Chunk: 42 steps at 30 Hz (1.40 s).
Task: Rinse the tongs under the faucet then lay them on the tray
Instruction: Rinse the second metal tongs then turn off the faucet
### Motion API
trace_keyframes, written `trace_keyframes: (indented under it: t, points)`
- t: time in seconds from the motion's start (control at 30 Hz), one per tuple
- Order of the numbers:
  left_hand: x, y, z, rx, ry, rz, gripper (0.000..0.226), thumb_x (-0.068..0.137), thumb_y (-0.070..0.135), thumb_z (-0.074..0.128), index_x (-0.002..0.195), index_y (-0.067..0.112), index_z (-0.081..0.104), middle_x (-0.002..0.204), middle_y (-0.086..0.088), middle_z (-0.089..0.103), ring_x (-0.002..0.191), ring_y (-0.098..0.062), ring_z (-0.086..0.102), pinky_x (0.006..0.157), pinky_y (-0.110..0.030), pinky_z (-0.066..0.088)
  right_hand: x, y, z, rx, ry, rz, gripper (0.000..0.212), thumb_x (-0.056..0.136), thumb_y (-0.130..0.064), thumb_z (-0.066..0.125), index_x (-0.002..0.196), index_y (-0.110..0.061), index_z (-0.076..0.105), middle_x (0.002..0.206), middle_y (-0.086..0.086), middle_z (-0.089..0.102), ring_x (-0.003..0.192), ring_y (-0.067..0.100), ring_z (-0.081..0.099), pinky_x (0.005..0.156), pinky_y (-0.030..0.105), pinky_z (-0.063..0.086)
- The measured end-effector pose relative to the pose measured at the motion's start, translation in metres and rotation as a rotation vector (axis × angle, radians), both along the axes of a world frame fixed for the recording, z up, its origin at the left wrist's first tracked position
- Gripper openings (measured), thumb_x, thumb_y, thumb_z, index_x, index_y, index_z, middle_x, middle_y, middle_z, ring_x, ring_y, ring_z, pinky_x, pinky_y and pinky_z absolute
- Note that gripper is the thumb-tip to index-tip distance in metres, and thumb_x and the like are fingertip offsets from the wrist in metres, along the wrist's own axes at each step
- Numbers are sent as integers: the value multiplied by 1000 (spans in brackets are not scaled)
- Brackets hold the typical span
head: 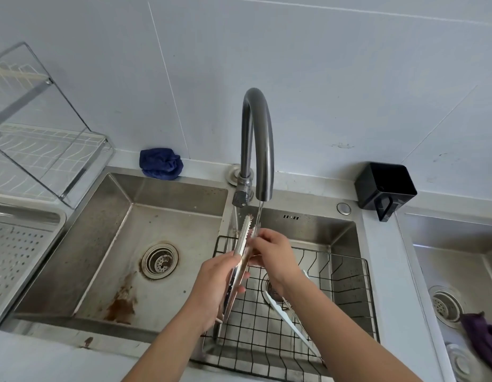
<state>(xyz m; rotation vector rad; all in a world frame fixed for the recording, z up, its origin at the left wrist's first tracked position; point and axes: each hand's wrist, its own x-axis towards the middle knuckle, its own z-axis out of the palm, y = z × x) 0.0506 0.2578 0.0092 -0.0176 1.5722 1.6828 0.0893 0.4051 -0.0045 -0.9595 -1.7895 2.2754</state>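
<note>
Steel tongs (244, 238) with toothed tips point up and away under the curved grey faucet (257, 139). A thin stream of water (259, 213) falls from the spout onto the right tip. My left hand (216, 285) grips the tongs around the middle of the handle. My right hand (272, 253) pinches the right arm of the tongs just below its tip. The perforated steel tray (21, 257) lies at the far left, beside the left basin.
A black wire rack (347, 296) sits in the right basin with white tongs (287, 312) lying on it. The stained left basin (120, 260) has a drain. A blue cloth (160, 163), a black box (385, 188), a dish rack (46, 150) and a purple cloth (480, 334) surround the sinks.
</note>
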Motion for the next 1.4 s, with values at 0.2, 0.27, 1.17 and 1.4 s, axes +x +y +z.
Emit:
trace_keyframes:
  t: [0.2, 0.27, 1.17, 1.4]
  points:
    - [0, -3, -1, -4, 3, 19, 31, 85, 37, 62, 98, 17, 80, 88, -12, 74, 82, -21, 71, 66, -36, 54, -8, 7, 4, 114, -27, -28, 9, 101, -12, 60, 104, -7, 66, 67, 5, 73, 54, 21, 69, 48, 28, 56]
    - [2, -3, -2, -20, 20, 16, 30, 84, 37, 61, 97, 20, 81, 89, -11, 75, 83, -20, 72, 65, -34, 54, -11, 5, 3, 192, -46, -21, 13, 103, -14, 56, 100, -9, 68, 66, 5, 72, 53, 20, 69, 47, 28, 55]
    - [3, -7, -22, -228, 491, -42, 11, 87, 23, 67, 80, 15, 70, 84, -9, 66, 73, -31, 64, 61, -46, 59, -19, -6, 15, 480, -158, -9, 27, 106, -22, 51, 87, -13, 68, 58, -1, 65, 54, 24, 72, 48, 34, 57]
    - [1, -2, -14, -350, 716, -85, 36, 92, 19, 66, 62, 12, 47, 79, -2, 56, 64, -27, 56, 63, -47, 49, -23, 0, 18, 517, -203, -36, 33, 101, -16, 44, 74, -3, 58, 64, 18, 68, 45, 21, 68, 46, 41, 59]
